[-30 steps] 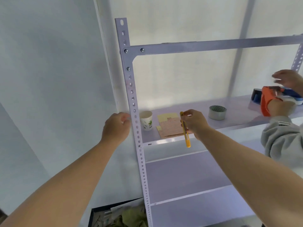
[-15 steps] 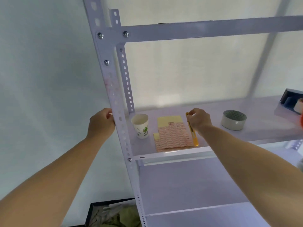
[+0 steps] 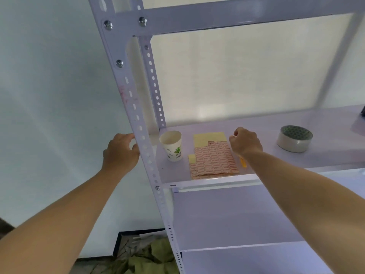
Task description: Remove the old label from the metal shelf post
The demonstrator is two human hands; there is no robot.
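The white perforated metal shelf post [image 3: 138, 119] runs down the left of the view, with faint reddish smudges [image 3: 125, 89] on its face above my hands. My left hand [image 3: 120, 153] grips the post's outer edge at shelf height. My right hand [image 3: 245, 144] hovers over the shelf board [image 3: 276, 165], fingers curled round a yellow utility knife [image 3: 243, 162] whose lower end sticks out beneath the wrist. No intact label shows on the post.
On the shelf stand a paper cup [image 3: 171, 145], a sheet of red-bordered stickers [image 3: 212, 158] and a roll of silver tape [image 3: 294, 138]. A dark box of crumpled material [image 3: 146, 252] sits on the floor below. Lower shelf boards lie beneath.
The view has moved closer and to the right. My right hand has carried the knife from in front of the shelf in over the board, beside the sticker sheet. My left hand stays on the post.
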